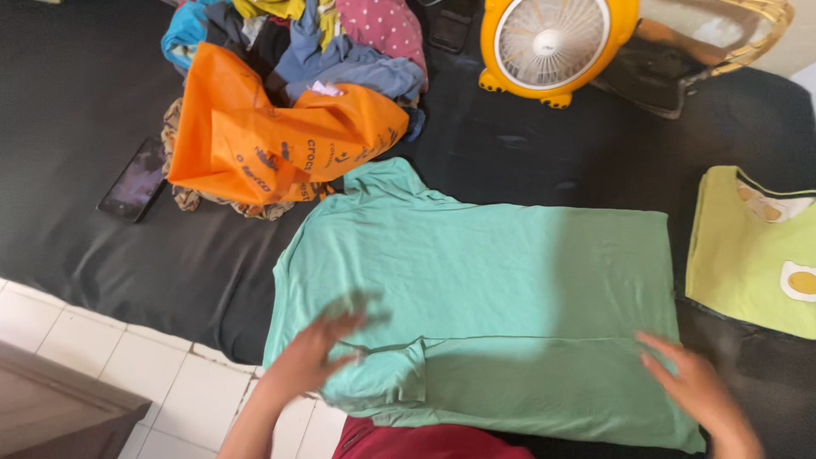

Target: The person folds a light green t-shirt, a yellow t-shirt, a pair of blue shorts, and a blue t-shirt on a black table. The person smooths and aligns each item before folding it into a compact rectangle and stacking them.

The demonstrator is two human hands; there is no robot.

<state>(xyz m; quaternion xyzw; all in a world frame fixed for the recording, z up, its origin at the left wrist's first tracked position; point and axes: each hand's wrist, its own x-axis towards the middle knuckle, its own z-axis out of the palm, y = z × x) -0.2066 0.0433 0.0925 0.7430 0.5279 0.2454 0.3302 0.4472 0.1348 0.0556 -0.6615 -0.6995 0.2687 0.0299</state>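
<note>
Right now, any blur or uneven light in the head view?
Head view: left hand smeared by motion blur, right hand slightly soft; the green shirt is sharp. A soft shadow darkens the shirt's right part. The dark mat reads underexposed, and the mirror at top right is bright with glare.

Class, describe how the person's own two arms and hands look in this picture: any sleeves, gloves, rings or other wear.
Both the left hand and the right hand are bare: no gloves, and no rings, watch or bracelet can be made out, though both are motion-blurred. The forearms in view carry no sleeves. Each hand shows slim fingers. A dark red garment shows at the bottom edge, between the arms.
</note>
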